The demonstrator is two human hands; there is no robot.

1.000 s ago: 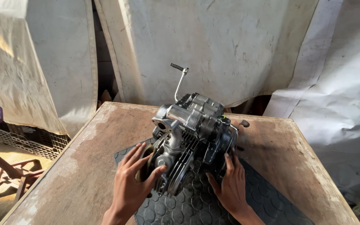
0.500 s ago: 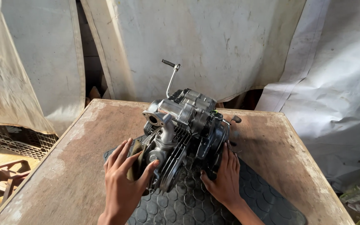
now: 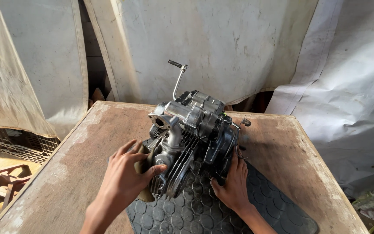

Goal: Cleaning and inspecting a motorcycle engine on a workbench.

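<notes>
Engine (image 3: pixel 195 130), silver-grey and finned, upright on mat (image 3: pixel 256 208).

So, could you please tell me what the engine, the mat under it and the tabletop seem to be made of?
The silver-grey finned engine looks like cast metal, probably aluminium: dull sheen, cooling fins. The black hexagon-patterned mat seems rubber: matte, moulded pattern. The brown worn tabletop looks like wood or board, scuffed pale in patches.

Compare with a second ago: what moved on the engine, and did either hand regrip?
Little changed. The left hand slid up the near end of the engine, pressing a brownish cloth against the cylinder fins. The engine seems turned slightly. The right hand stays on the engine's right side; engine remains on the black rubber mat, on the wooden table.
</notes>
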